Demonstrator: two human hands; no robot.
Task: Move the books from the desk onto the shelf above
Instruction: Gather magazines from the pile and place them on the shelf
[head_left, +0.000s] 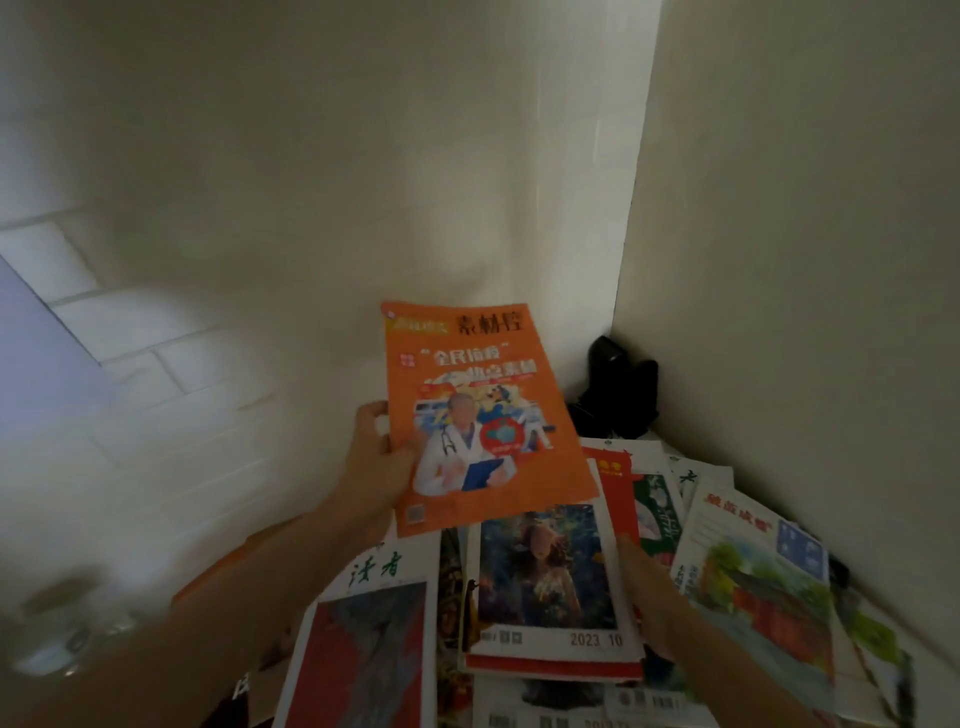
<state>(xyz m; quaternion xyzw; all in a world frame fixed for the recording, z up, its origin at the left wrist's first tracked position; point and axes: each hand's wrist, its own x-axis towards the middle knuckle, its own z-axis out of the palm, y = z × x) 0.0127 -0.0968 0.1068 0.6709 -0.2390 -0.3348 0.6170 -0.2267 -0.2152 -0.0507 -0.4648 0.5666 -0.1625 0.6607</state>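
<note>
Your left hand (376, 457) grips the orange magazine (478, 415) by its left edge, thumb curled over the cover and fingers behind it, so the magazine stands out to the right of the hand and rises above it. It is lifted clear of the pile, tilted slightly, its lower edge hanging just over the top of the magazine with the portrait cover (548, 577).

Take that portrait magazine as your marker. It lies on top of the heap, face up, with "2023 10" printed along its bottom margin. Your right hand (649, 587) is at its right edge, fingers laid along the side of it; you cannot tell from here whether they curl under the edge or only rest against it.

To the left of the portrait magazine lies a white magazine with a red picture (363, 644) and green characters at its head, partly under your left forearm. To its right, past your right hand, a pale magazine with a red building (753, 587) painted on it lies tilted on the spread. Behind it, further from you, a red-covered one (618, 499) and a green-and-white one (657, 514) fan out from beneath the stack.

Beyond those, in the corner where the two pale walls (779, 260) meet, a dark object (621, 389) stands, too dim to make out.
</note>
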